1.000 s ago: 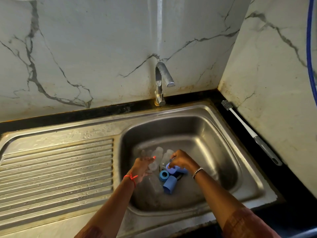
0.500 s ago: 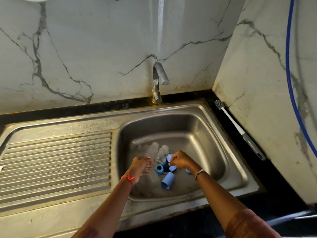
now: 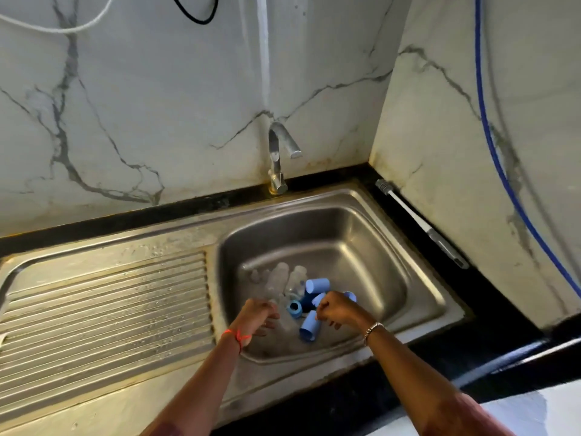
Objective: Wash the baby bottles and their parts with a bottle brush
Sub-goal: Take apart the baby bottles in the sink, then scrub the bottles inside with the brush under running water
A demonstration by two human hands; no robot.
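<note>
You are looking at light blue caps (image 3: 317, 285) and clear bottles (image 3: 278, 278) in a silver sink (image 3: 361, 247) with a ribbed drainboard (image 3: 103, 297), white marble (image 3: 157, 105) veining grey, a white-and-grey brush (image 3: 415, 216) lying on black counter (image 3: 490, 297), red thread (image 3: 236, 334) and silver bracelet (image 3: 372, 328) showing.

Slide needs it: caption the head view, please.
Left hand and right hand, gripping a blue cap, over bottles in the sink; brush lies on the counter.

Dim, soft light (edges bowed); seemingly motion-blurred.
</note>
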